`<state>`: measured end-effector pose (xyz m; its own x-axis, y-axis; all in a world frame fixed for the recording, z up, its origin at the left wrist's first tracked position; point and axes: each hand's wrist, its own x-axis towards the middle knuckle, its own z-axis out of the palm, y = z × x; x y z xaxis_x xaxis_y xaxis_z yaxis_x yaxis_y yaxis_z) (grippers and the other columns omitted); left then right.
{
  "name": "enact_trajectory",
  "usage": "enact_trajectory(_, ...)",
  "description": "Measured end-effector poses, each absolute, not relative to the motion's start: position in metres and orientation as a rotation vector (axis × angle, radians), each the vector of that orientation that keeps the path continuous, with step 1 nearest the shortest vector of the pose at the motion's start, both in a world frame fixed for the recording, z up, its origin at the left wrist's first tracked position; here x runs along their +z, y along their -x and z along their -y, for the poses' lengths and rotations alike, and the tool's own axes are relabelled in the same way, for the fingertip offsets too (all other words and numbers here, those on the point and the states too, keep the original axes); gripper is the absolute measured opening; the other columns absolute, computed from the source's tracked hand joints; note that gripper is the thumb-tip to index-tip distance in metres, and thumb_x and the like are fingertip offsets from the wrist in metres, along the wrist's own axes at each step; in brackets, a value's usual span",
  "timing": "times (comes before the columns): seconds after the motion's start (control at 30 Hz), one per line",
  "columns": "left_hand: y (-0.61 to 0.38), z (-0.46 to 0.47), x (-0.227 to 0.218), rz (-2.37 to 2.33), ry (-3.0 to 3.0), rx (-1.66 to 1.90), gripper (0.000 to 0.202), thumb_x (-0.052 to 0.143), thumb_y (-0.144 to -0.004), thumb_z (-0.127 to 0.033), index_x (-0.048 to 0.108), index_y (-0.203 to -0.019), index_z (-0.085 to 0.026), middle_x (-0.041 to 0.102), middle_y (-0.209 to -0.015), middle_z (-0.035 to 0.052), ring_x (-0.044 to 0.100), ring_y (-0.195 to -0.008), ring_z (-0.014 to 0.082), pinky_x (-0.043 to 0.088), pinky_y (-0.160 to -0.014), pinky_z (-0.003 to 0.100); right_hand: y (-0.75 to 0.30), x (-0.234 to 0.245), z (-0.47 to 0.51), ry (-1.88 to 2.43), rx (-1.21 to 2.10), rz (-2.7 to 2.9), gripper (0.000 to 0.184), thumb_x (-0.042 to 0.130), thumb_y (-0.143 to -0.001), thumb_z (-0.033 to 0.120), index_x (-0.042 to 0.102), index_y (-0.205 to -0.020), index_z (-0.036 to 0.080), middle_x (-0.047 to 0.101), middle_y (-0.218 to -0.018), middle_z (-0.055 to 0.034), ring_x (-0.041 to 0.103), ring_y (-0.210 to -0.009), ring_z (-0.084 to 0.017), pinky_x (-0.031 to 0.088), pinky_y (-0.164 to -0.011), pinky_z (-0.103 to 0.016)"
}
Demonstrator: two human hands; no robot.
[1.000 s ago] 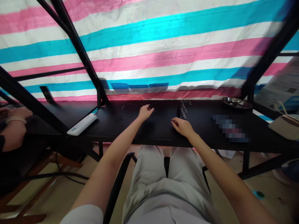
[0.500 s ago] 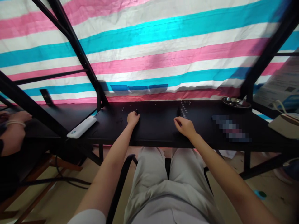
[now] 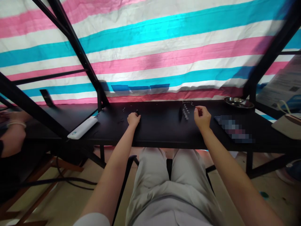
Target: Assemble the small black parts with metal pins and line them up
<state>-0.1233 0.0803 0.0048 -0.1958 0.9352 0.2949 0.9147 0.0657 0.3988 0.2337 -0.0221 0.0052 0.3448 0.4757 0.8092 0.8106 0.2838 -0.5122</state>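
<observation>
My left hand (image 3: 134, 119) rests on the black tabletop, its fingers closed around a small dark thing whose kind I cannot make out. Further right, my right hand (image 3: 202, 118) is raised slightly with curled fingers and the thumb near the fingertips; whatever it may hold is too small to see. Just left of that hand stand small clear pieces (image 3: 185, 112) in a slanting row. Beside them is a narrow dark object (image 3: 180, 113). Tiny pale bits (image 3: 123, 109) lie beyond my left hand.
A white oblong case (image 3: 82, 128) lies at the left by the black frame. To the right are a phone with a blurred screen (image 3: 234, 129), a shiny metal dish (image 3: 238, 102) and a beige bag (image 3: 288, 125). Another person's hand (image 3: 18, 117) is at the far left.
My right hand has moved right, away from the row of small clear pieces, and has turned upward. My left hand stays almost in place.
</observation>
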Motion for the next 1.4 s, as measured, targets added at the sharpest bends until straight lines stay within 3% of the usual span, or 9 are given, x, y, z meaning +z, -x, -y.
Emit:
enact_trajectory(0.3,0.122,-0.073,0.008,-2.304,-1.981,0.792,0.029,0.059,-0.074,-0.042,0.067,-0.09,-0.019,0.064,-0.098,0.0091,0.059,-0.094,0.0253,0.045,-0.081,0.035,-0.238,0.001,0.026,1.395,-0.253,1.288,0.026,0.045,-0.074,0.027,0.056,-0.096,0.018,0.056,-0.073,-0.0007,0.052,-0.061,-0.014,0.043,-0.065,-0.027)
enact_trajectory(0.47,0.118,-0.065,0.008,-2.345,-2.022,0.982,0.039,0.059,-0.075,-0.043,0.058,-0.104,-0.018,0.058,-0.106,0.0105,0.054,-0.1,0.026,0.041,-0.084,0.036,-0.24,0.001,0.027,1.715,-0.105,1.27,0.024,0.047,-0.07,0.026,0.058,-0.091,0.02,0.06,-0.073,-0.0022,0.054,-0.065,-0.017,0.041,-0.066,-0.029)
enact_trajectory(0.77,0.111,-0.051,0.018,-2.229,-2.124,1.317,0.027,0.041,-0.088,-0.037,0.053,-0.101,-0.017,0.058,-0.098,0.0087,0.053,-0.095,0.0211,0.035,-0.083,0.032,-0.245,-0.004,0.027,2.067,0.107,1.454,0.016,0.051,-0.069,0.027,0.063,-0.077,0.021,0.066,-0.077,-0.0062,0.059,-0.07,-0.02,0.039,-0.06,-0.029)
enact_trajectory(0.97,0.107,-0.044,0.022,-2.076,-2.297,1.403,0.024,0.036,-0.09,-0.028,0.054,-0.099,-0.016,0.059,-0.096,0.0092,0.053,-0.094,0.0194,0.032,-0.087,0.032,-0.241,-0.006,0.026,2.056,0.072,1.633,0.022,0.051,-0.071,0.034,0.063,-0.083,0.02,0.065,-0.085,-0.0063,0.059,-0.075,-0.019,0.04,-0.062,-0.029)
enact_trajectory(1.17,0.102,-0.039,0.022,-1.867,-2.657,1.276,0.029,0.032,-0.09,-0.029,0.055,-0.102,-0.015,0.06,-0.098,0.0107,0.053,-0.093,0.0207,0.031,-0.087,0.035,-0.237,-0.005,0.026,2.063,0.003,1.72,0.027,0.052,-0.072,0.039,0.061,-0.089,0.02,0.064,-0.092,-0.0065,0.058,-0.083,-0.021,0.04,-0.066,-0.03)
enact_trajectory(1.4,0.085,-0.036,0.023,-1.241,-3.13,0.82,0.031,0.036,-0.088,-0.028,0.057,-0.107,-0.016,0.06,-0.101,0.0126,0.053,-0.09,0.0223,0.033,-0.086,0.038,-0.234,-0.007,0.024,1.996,-0.03,1.767,0.026,0.051,-0.076,0.041,0.061,-0.088,0.02,0.062,-0.086,-0.0057,0.057,-0.078,-0.019,0.038,-0.064,-0.029)
